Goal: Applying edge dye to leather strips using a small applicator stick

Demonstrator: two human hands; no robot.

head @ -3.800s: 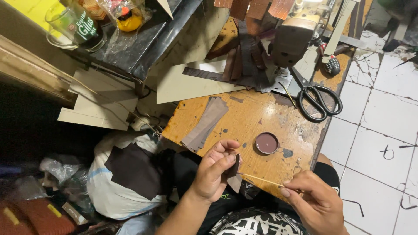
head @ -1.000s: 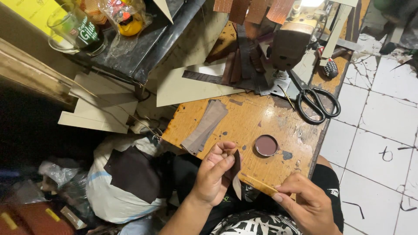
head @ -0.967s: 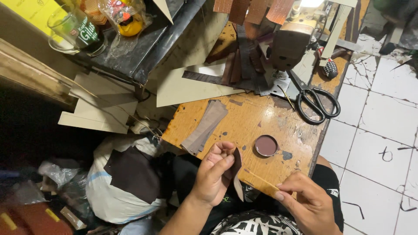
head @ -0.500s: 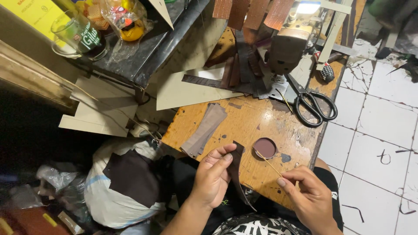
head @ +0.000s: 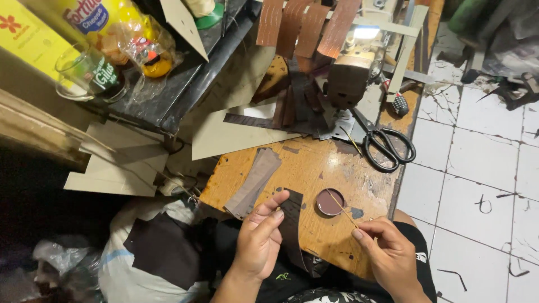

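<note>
The left hand (head: 259,242) pinches a dark brown strip (head: 292,224) at the near edge of the wooden table (head: 314,163); the strip hangs off the edge twd the lap. The right hand (head: 387,255) grips a thin stick (head: 342,209) w/ its tip in a small round tin (head: 329,202) of brown stuff. Black scissors (head: 387,147) lie far right by the sewing machine (head: 348,73). Top left on a black shelf (head: 185,84): a yellow box (head: 28,36), a clear glass mug (head: 84,76) w/ a green label, and a clear bag (head: 135,42) of yellow & orange packs.

dark leather strip (head: 292,224), thin stick (head: 342,208), both held
</note>
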